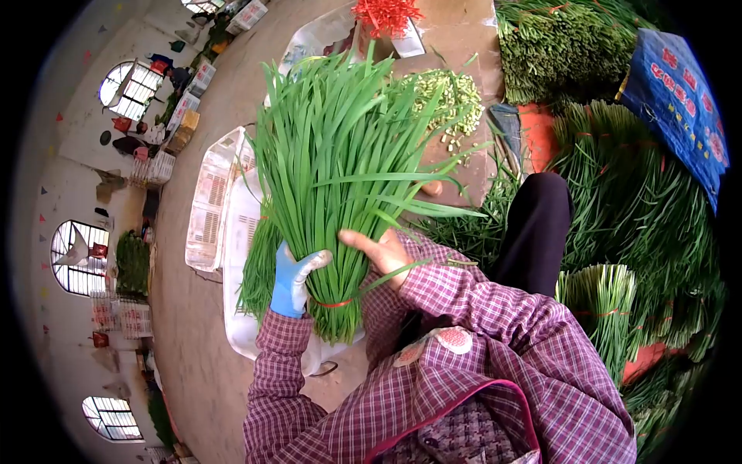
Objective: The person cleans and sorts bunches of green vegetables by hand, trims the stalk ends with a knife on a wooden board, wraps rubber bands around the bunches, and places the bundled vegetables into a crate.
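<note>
A large bunch of garlic chives (332, 155) is held up in front of me, leaf tips pointing away. A red band (334, 304) circles it near the end closest to my body. My left hand (294, 282), in a blue and white glove, grips the bunch from the left with the thumb across the front. From the right, my bare right hand (380, 254) clasps it a little above the band; its fingers are partly hidden behind the leaves. Beneath the bunch is a white plastic crate (234, 309) with more chives inside.
Cut stem ends (456, 100) lie heaped on a board beside red ties (386, 15). Stacked chive bunches (618, 193) fill the right side, with a blue printed sack (680, 100) at their edge. Another white crate (212, 201) is at the left. People and crates appear along the far wall.
</note>
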Demonstrator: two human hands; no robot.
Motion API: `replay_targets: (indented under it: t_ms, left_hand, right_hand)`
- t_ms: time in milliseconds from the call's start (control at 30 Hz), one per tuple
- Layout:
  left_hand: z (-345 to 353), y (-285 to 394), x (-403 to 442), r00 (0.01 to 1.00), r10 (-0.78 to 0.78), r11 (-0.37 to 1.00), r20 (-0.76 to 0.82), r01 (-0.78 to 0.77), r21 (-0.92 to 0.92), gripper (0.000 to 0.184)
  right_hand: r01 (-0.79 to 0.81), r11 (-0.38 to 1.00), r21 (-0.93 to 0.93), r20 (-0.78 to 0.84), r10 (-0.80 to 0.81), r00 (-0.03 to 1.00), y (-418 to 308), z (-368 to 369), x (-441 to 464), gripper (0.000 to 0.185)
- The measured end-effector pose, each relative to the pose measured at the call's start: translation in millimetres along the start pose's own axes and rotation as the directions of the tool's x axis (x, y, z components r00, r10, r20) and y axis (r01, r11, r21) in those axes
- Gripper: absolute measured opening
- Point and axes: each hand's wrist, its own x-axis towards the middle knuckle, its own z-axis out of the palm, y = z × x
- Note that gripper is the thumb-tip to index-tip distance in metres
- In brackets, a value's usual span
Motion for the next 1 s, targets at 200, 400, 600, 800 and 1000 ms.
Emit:
replay_targets:
  t_ms: [200, 400, 600, 800, 1000]
  left_hand:
    - [-32.6, -39.9, -19.5, 0.994, -0.041, 0.997, -0.102, 0.034, -0.069, 0.045]
    - [-32.0, -55.5, -45.1, 0.989, -0.055, 0.995, -0.136, 0.044, -0.084, 0.044]
    - [-15.3, -57.8, -46.8, 0.973, -0.086, 0.996, -0.216, 0.077, -0.051, 0.041]
    - [2.5, -43.1, -47.2, 0.966, -0.091, 0.994, -0.243, 0.073, -0.082, 0.042]
    - [12.2, -36.7, -47.7, 0.970, -0.027, 1.000, -0.240, 0.026, -0.006, 0.034]
  right_hand:
    - [0.008, 0.989, 0.149, -0.309, 0.039, 0.950, -0.8, -50.2, 20.9, 0.029]
    - [0.237, 0.963, -0.132, -0.538, -0.270, 0.799, -67.1, -165.9, 21.1, 0.067]
    - [0.475, 0.497, -0.726, -0.046, -0.724, 0.688, -124.2, -57.0, -23.0, 0.022]
    - [0.453, 0.245, -0.857, 0.390, -0.265, 0.882, -59.0, -8.6, -8.9, 0.023]
    - [0.432, 0.112, -0.895, 0.388, -0.285, 0.877, -35.6, -4.8, -9.5, 0.021]
